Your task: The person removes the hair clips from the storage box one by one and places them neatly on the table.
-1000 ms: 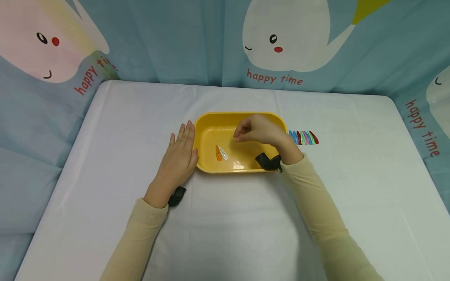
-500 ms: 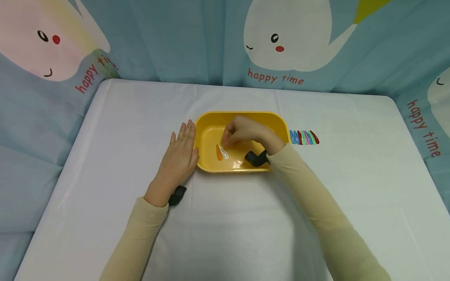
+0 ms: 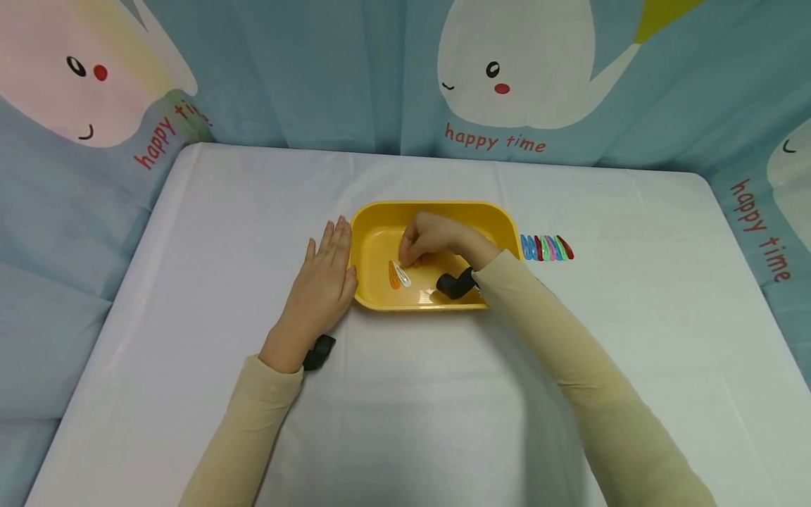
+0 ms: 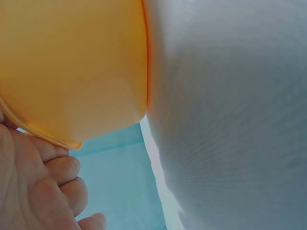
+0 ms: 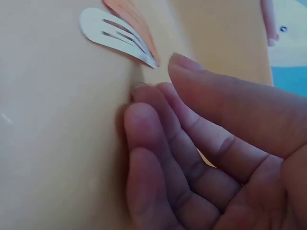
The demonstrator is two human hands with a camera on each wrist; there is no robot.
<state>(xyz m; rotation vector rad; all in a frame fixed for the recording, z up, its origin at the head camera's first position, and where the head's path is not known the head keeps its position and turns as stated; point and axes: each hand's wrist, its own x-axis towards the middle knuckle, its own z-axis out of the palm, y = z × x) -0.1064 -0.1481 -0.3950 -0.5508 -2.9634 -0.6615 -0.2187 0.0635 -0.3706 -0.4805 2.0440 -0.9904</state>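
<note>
An orange snap hair clip [image 3: 394,275] and a white snap hair clip [image 3: 402,274] lie side by side in a yellow tray [image 3: 437,307]. My right hand [image 3: 434,238] is inside the tray, fingertips low at its floor and close to the white clip. In the right wrist view the thumb [image 5: 230,98] stands apart from the bent fingers [image 5: 144,127], and nothing shows between them. My left hand [image 3: 319,282] lies along the tray's left side with straight fingers touching the rim; its fingers [image 4: 62,170] show under the rim in the left wrist view.
Just right of the tray, several colourful hair clips [image 3: 548,248] lie in a row on the white tablecloth [image 3: 405,394]. A blue curtain [image 3: 304,77] with whale prints hangs behind the table. My right forearm [image 3: 570,359] crosses the tray's near right corner.
My right hand has moved left and down inside the tray, from above its right half to beside the white hair clip. The left hand, tray and clips have stayed in place.
</note>
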